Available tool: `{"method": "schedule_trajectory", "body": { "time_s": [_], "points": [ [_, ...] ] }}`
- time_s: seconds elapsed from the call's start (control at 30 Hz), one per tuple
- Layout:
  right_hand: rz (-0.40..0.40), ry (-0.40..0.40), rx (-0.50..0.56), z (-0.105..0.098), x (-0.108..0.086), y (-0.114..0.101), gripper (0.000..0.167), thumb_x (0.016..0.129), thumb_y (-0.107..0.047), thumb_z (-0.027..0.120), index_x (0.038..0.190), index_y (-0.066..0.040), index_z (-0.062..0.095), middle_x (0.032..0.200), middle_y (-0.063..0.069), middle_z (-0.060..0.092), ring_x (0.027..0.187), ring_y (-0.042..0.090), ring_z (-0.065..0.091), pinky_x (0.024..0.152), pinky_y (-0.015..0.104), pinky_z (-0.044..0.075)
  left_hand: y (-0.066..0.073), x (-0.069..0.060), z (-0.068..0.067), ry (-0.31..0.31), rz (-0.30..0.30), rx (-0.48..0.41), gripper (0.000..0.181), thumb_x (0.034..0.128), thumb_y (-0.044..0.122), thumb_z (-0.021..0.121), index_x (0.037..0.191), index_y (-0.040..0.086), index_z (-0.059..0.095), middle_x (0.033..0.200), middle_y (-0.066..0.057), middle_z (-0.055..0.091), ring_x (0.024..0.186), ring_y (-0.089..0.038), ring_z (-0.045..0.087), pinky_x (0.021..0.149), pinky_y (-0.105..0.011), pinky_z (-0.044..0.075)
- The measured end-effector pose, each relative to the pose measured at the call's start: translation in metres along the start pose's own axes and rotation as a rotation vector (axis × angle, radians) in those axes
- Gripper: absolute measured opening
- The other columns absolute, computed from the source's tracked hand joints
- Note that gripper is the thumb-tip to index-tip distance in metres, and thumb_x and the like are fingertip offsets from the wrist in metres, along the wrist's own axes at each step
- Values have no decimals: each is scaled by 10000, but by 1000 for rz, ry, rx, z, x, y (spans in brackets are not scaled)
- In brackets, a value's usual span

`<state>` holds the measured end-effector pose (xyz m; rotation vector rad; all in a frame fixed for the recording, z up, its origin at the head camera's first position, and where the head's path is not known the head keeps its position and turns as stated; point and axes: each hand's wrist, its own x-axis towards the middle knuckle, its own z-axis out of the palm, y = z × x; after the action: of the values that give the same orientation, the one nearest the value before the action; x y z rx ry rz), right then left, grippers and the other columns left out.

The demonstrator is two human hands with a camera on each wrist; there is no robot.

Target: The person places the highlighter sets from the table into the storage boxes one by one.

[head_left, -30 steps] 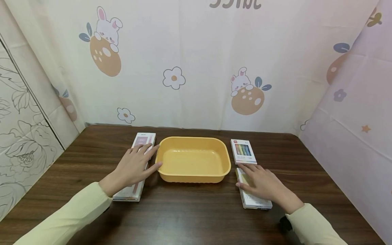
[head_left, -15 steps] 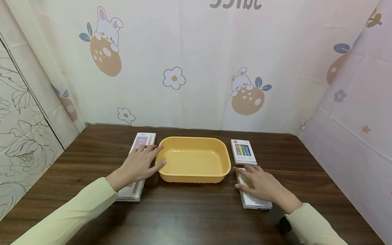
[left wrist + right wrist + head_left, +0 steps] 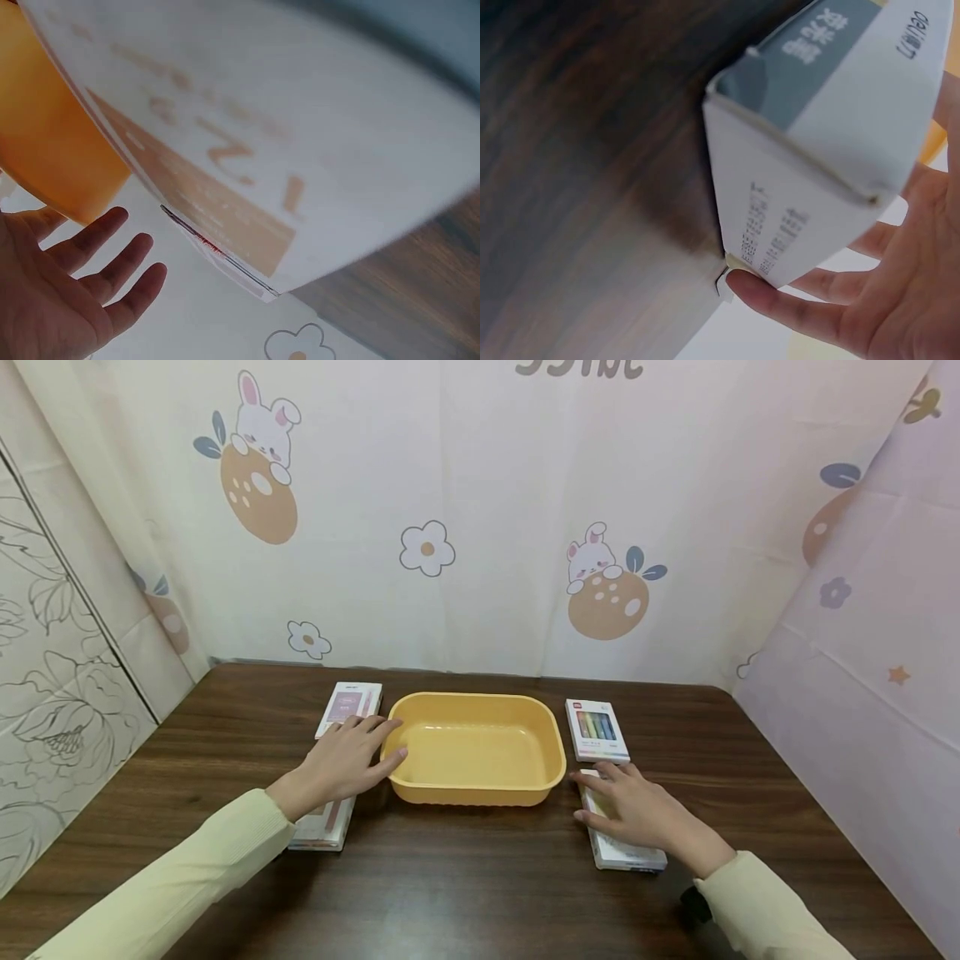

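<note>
A: Leftmost item?
B: White pack [image 3: 347, 708], at 9 o'clock from the yellow tray [image 3: 472, 795]. The left hand [image 3: 337, 762] lies across its middle in the head view, fingers spread, thumb apart, tips over the tray's rim. Cannot tell whether it touches either.
A: Tray position?
B: Centre, on the dark worktop [image 3: 465, 885].
A: Rightward?
B: Box printed with coloured sticks [image 3: 597, 732], 3 o'clock. Then a white box [image 3: 628, 857], 4 o'clock, under the right hand [image 3: 636, 810]; fingers extended, thumb apart, grasping nothing. Contact unclear.
</note>
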<state>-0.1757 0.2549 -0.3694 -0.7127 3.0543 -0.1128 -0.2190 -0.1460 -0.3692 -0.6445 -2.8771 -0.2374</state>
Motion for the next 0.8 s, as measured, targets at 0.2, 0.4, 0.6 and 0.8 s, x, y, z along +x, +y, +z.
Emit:
{"method": "schedule_trajectory", "body": {
  "time_s": [0.2,0.4,0.6,0.8],
  "points": [
    [-8,7,-16,1,1,0,547,837,-538,542,1272,-208,545,1320,181,473,1162,480,435,708,563,474,0,1,0,16,14,-11,550,896,538,409,1288,165,507,1270,-86,545,1174,-322,483,938,-540,369],
    [-28,49,-32,3,2,-1,492,825,-423,609,1249,-176,564,1256,206,513,1088,472,480,712,555,472,0,1,3,38,28,-12,523,890,501,450,1265,144,527,1251,-91,559,1150,-323,502,931,-541,376],
    [-14,71,-19,2,3,-3,462,804,-355,637,1223,-170,578,1207,188,538,1034,445,503,726,550,466,0,2,3,45,31,-9,512,890,488,458,1256,138,534,1244,-90,564,1138,-320,510,917,-535,388],
    [-1,67,6,2,5,-4,452,791,-331,648,1208,-170,589,1196,188,545,1039,439,502,768,557,454,0,2,3,45,32,-3,512,891,492,448,1253,140,537,1236,-87,569,1133,-314,512,896,-528,399]
  ]
}}
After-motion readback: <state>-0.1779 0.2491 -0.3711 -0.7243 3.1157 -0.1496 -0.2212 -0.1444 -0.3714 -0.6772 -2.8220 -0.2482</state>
